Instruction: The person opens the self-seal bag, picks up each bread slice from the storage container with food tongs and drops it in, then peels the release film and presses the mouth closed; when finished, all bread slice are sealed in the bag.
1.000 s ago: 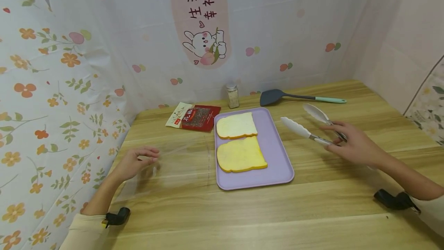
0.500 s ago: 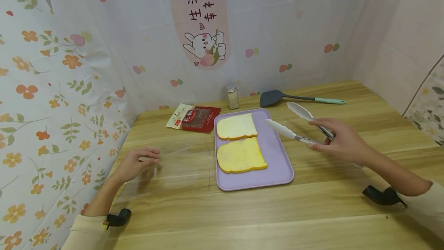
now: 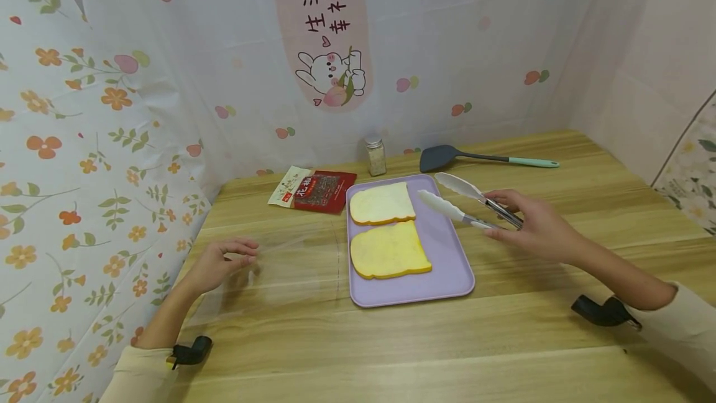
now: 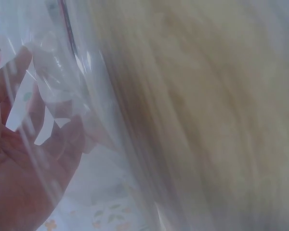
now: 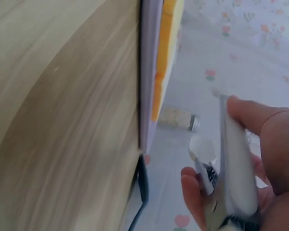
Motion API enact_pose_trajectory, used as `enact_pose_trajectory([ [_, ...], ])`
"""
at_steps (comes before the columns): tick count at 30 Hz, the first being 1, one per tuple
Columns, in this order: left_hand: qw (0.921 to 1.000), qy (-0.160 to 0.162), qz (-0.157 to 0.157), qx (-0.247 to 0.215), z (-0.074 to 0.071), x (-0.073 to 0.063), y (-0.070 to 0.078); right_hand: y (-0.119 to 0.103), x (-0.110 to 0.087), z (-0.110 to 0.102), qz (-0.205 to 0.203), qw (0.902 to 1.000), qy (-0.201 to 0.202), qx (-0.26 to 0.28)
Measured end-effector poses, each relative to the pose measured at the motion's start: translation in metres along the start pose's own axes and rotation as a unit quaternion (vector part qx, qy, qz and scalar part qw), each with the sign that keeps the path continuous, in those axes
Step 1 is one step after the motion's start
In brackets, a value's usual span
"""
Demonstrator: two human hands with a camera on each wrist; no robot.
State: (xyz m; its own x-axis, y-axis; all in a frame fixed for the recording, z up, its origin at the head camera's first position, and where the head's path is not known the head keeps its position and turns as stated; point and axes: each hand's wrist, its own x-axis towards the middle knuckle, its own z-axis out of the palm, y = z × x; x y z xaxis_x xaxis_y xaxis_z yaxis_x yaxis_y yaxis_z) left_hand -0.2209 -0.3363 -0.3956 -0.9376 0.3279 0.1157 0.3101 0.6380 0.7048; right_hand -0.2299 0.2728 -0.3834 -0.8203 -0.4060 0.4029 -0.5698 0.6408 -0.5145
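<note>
A clear plastic bag (image 3: pixel 302 260) lies on the table to the left of a lilac tray (image 3: pixel 447 272). My left hand (image 3: pixel 220 263) is at its left end, fingers loosely bent and thumb apart; in the left wrist view clear film overlaps the hand (image 4: pixel 33 154). My right hand (image 3: pixel 528 226) holds metal tongs (image 3: pixel 489 201) with pale tips, their arms spread apart. The tips hang over the tray's right side, beside a whitish bread slice (image 3: pixel 383 203). A yellower slice (image 3: pixel 388 250) lies nearer me on the tray. The right wrist view shows thumb and fingers around the tongs (image 5: pixel 236 168).
Behind the tray stands a small glass jar (image 3: pixel 376 157) with a metal lid. A red spice packet (image 3: pixel 321 191) lies left of it. A dark spatula (image 3: pixel 475 155) with a mint handle lies at the back right. Patterned cloth (image 3: pixel 447 36) hangs behind the table.
My right hand has carried the tongs leftward, from the bare table right of the tray to over its right side. The left hand stays put.
</note>
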Motion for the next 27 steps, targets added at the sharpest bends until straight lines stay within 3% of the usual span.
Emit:
enact_pose_trajectory([
  [7, 1.0, 0.002, -0.004, 0.004, 0.001, -0.001, 0.001, -0.009, 0.006, 0.001, -0.02, 0.9995, -0.022, -0.005],
  [18, 1.0, 0.002, 0.0, 0.003, 0.002, 0.002, 0.002, -0.015, 0.009, -0.008, 0.016, 0.992, -0.119, 0.04],
  [27, 0.9999, 0.006, 0.01, -0.003, 0.003, 0.005, 0.003, -0.014, 0.013, -0.021, 0.084, 0.9628, -0.222, 0.129],
])
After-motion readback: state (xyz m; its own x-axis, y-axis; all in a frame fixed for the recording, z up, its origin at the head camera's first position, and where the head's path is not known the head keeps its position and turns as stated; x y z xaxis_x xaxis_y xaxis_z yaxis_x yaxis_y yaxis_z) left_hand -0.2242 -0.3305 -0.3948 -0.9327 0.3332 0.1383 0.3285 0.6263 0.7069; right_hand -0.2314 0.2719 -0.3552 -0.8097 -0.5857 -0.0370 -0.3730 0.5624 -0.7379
